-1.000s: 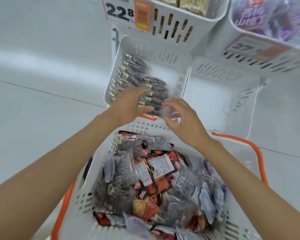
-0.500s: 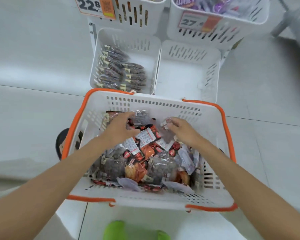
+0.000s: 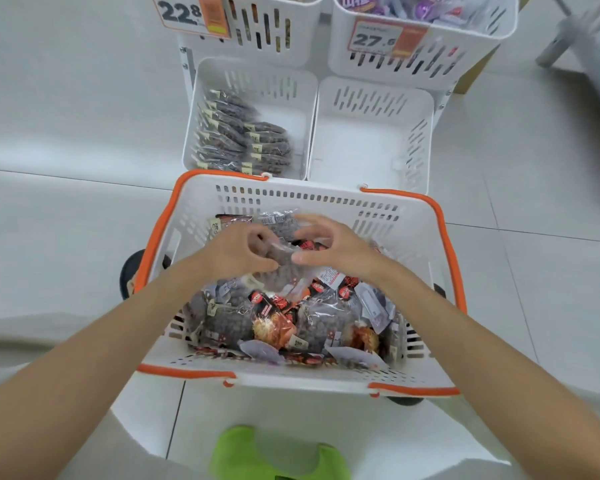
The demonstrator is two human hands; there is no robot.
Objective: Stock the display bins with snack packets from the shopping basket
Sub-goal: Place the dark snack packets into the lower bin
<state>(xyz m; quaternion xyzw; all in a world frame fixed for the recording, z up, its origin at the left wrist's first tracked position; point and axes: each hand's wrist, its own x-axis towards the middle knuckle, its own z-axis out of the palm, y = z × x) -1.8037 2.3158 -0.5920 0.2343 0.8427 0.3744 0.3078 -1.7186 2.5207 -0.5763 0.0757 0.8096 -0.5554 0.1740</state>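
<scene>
Together, fingers of the left hand (image 3: pixel 234 252) and right hand (image 3: pixel 340 252) curl round one clear packet of dark snacks (image 3: pixel 280 260); it sits on the heap of mixed packets (image 3: pixel 284 320) in the orange-rimmed shopping basket (image 3: pixel 326 197); beyond, the lower-left display bin (image 3: pixel 257 84) holds stacked dark packets (image 3: pixel 243 140).

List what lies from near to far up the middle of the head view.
Green shoes → basket near rim → loose packets → left hand and right hand gripping one packet → lower bins → upper bins.
</scene>
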